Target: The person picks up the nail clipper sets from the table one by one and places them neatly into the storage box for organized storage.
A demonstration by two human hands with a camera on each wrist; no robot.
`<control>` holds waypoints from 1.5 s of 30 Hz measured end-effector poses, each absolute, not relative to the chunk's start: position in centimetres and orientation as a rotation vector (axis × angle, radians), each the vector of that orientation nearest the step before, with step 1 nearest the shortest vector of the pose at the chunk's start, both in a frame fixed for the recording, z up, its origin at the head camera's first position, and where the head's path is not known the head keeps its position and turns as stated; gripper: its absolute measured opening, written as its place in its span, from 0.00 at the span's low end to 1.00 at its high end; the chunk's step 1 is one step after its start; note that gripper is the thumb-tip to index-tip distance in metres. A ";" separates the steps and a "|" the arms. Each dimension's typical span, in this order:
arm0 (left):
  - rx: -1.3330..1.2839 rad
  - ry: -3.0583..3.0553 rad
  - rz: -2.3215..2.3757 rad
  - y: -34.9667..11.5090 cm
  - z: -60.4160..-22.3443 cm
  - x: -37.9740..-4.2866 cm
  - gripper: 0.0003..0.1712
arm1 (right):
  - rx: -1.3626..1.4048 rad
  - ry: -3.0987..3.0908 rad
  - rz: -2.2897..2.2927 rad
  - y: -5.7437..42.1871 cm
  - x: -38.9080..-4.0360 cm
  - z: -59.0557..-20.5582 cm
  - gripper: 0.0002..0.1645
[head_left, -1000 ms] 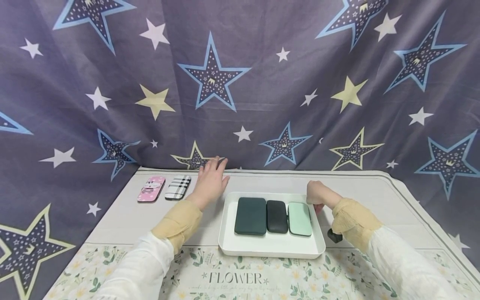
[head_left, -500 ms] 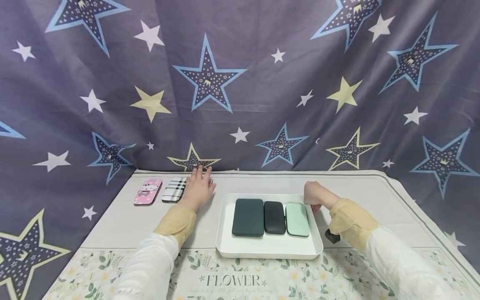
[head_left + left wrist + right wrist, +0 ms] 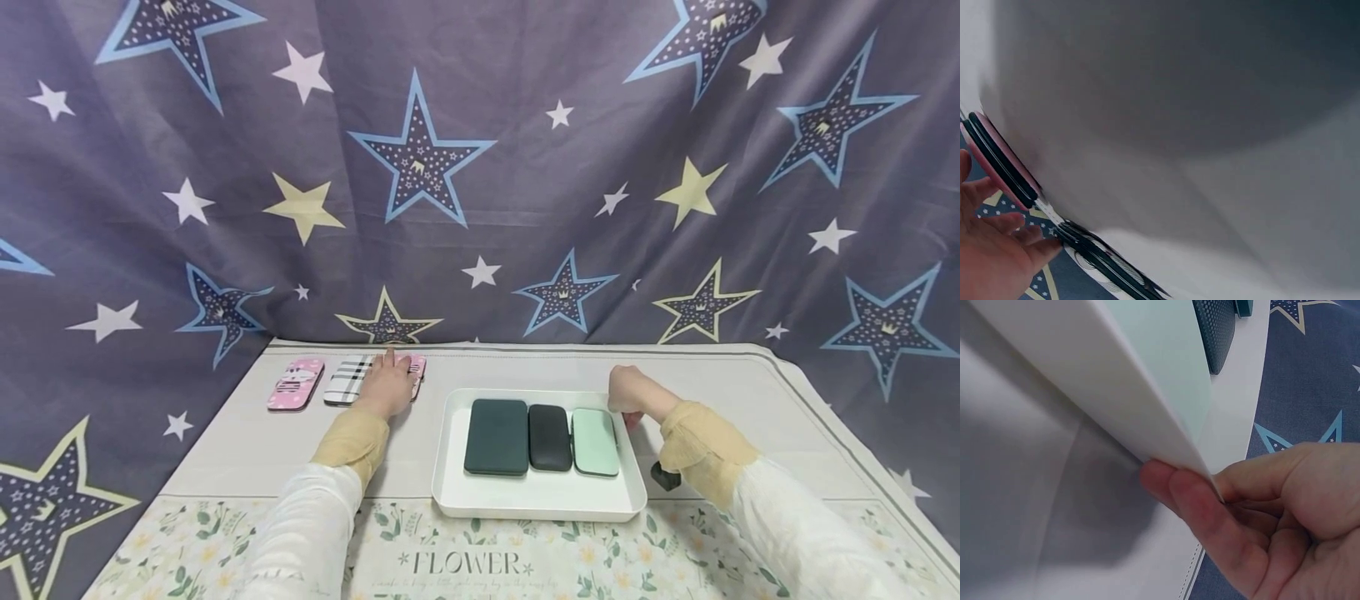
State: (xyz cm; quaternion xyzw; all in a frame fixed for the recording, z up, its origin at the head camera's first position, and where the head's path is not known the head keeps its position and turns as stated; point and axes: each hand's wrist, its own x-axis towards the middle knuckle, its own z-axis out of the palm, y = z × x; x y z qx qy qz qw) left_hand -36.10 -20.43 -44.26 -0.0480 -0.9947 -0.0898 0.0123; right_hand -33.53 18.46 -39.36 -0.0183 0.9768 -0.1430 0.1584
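Observation:
My left hand reaches over the far left of the table, above a pink patterned flat case that it partly covers. Its fingers are extended, right at the edges of that case and of the black-and-white plaid case beside it. In the left wrist view the edges of the pink case and plaid case show. My right hand pinches the right rim of a white tray, thumb inside and fingers outside. Inside the tray lie a dark green case, a black case and a mint green case.
Another pink case with a cartoon print lies at the far left. A small black object sits beneath my right wrist, right of the tray. A floral mat covers the near part of the table, and a star-patterned curtain hangs behind.
My left hand has moved left and down, from beside the tray onto the pink case next to the plaid one. The right hand keeps its grip on the tray's rim.

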 end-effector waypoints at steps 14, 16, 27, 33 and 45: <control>-0.008 -3.139 -0.430 -19.3 -43.2 -36.3 0.27 | -0.062 2.791 -0.410 18.5 -33.5 -39.3 0.11; 0.043 -3.161 -0.442 -19.0 -43.2 -36.6 0.28 | -0.058 2.786 -0.404 18.5 -33.5 -39.3 0.12; 0.041 -3.116 -0.361 -18.6 -41.9 -36.8 0.24 | -0.081 2.781 -0.424 18.6 -33.4 -39.2 0.09; 0.148 -3.054 -0.494 -19.3 -41.9 -37.2 0.24 | -0.084 2.787 -0.420 18.6 -33.5 -39.3 0.07; 0.393 -2.948 -0.809 -19.8 -41.7 -37.4 0.33 | -0.084 2.789 -0.421 18.6 -33.4 -39.4 0.09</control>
